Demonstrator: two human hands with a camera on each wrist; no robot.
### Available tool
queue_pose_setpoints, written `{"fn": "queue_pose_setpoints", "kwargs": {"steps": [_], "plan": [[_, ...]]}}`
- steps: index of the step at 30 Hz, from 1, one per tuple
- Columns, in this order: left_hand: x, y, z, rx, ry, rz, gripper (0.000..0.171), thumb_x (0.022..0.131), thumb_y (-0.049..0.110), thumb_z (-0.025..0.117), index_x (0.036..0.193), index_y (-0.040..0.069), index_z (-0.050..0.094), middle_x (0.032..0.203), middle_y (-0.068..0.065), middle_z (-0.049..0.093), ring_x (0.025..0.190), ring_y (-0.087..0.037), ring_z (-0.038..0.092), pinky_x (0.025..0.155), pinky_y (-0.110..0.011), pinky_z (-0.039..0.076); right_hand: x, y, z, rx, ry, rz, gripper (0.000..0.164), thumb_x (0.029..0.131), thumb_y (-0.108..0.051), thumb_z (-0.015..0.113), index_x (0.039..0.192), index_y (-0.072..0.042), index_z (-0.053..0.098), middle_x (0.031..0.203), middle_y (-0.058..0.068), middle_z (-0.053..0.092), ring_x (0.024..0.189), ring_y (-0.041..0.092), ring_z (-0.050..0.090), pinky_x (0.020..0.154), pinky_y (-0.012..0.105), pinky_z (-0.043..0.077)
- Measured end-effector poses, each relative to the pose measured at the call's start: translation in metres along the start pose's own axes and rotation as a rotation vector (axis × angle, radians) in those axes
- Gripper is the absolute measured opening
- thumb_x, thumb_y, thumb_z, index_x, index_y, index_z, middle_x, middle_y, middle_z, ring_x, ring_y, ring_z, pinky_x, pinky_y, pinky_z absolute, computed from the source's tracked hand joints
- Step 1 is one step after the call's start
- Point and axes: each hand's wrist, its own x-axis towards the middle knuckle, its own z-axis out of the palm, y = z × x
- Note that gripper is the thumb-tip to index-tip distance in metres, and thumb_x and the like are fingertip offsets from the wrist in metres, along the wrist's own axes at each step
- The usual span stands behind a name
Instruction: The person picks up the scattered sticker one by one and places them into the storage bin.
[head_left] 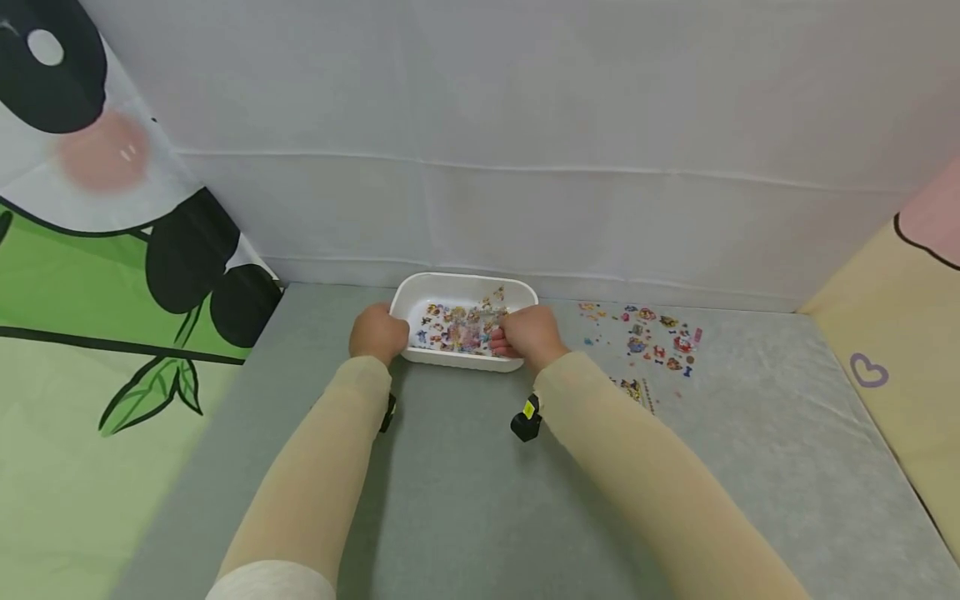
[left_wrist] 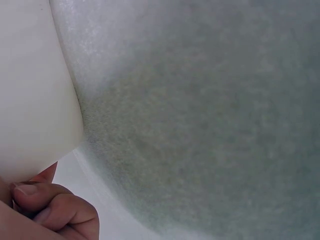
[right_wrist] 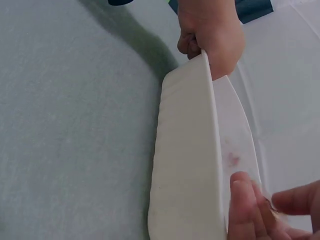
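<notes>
A white, rounded-rectangular plastic tray [head_left: 461,359] is set on grey-green cloth [head_left: 450,475], its left end gripped by the left hand [head_left: 378,333]. Small, multicoloured flat pieces [head_left: 459,327] inside are judged light, slippery — best pinched by edges; one is apparently pinched by the right hand [head_left: 531,333]. No writing is legible.

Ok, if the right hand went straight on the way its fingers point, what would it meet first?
Probably the small colourful pieces in the white tray, just left of the right hand in the head view; its height above them is unclear.
</notes>
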Motion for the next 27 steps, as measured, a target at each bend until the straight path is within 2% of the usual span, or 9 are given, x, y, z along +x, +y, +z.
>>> {"fn": "queue_pose_setpoints", "kwargs": {"steps": [5, 10, 13, 20, 27], "plan": [[0.001, 0.000, -0.001, -0.007, 0.006, 0.001, 0.049, 0.096, 0.014, 0.052, 0.142, 0.000, 0.059, 0.131, -0.019, 0.066, 0.114, -0.035, 0.061, 0.102, -0.053, 0.048, -0.008, -0.006, -0.003, -0.221, -0.017, -0.059, 0.041, 0.103, -0.028, 0.061, 0.108, 0.011, 0.071, 0.087, 0.019, 0.075, 0.054, 0.015, 0.067, 0.062, 0.031, 0.060], [0.001, -0.002, -0.001, -0.017, 0.007, 0.006, 0.048, 0.096, 0.013, 0.052, 0.142, -0.001, 0.059, 0.130, -0.019, 0.066, 0.113, -0.035, 0.062, 0.099, -0.053, 0.049, -0.012, -0.008, -0.007, -0.385, -0.009, -0.121, 0.038, 0.103, -0.031, 0.060, 0.099, 0.004, 0.075, 0.080, 0.012, 0.074, 0.057, 0.015, 0.067, 0.068, 0.035, 0.061], [0.002, -0.004, 0.000, -0.017, 0.006, 0.008, 0.049, 0.096, 0.013, 0.052, 0.143, -0.001, 0.058, 0.130, -0.020, 0.066, 0.114, -0.035, 0.062, 0.099, -0.053, 0.050, -0.015, -0.009, -0.010, -0.377, -0.027, -0.134, 0.033, 0.101, -0.030, 0.062, 0.097, 0.001, 0.074, 0.079, 0.010, 0.072, 0.067, 0.020, 0.070, 0.072, 0.037, 0.061], [0.000, -0.003, 0.000, -0.041, 0.008, 0.011, 0.050, 0.097, 0.013, 0.052, 0.145, 0.000, 0.056, 0.131, -0.020, 0.066, 0.114, -0.036, 0.062, 0.098, -0.053, 0.050, -0.024, -0.011, -0.021, -0.371, -0.051, -0.145, 0.033, 0.101, -0.031, 0.061, 0.102, 0.000, 0.073, 0.106, 0.019, 0.072, 0.093, 0.031, 0.071, 0.085, 0.043, 0.057], [-0.002, -0.002, -0.001, -0.021, 0.003, 0.023, 0.049, 0.097, 0.012, 0.050, 0.143, -0.002, 0.057, 0.132, -0.020, 0.065, 0.116, -0.036, 0.061, 0.100, -0.053, 0.049, -0.035, -0.007, -0.034, -0.394, -0.048, -0.153, 0.031, 0.099, -0.031, 0.063, 0.115, -0.004, 0.067, 0.107, 0.010, 0.069, 0.100, 0.029, 0.068, 0.087, 0.040, 0.052]]}}
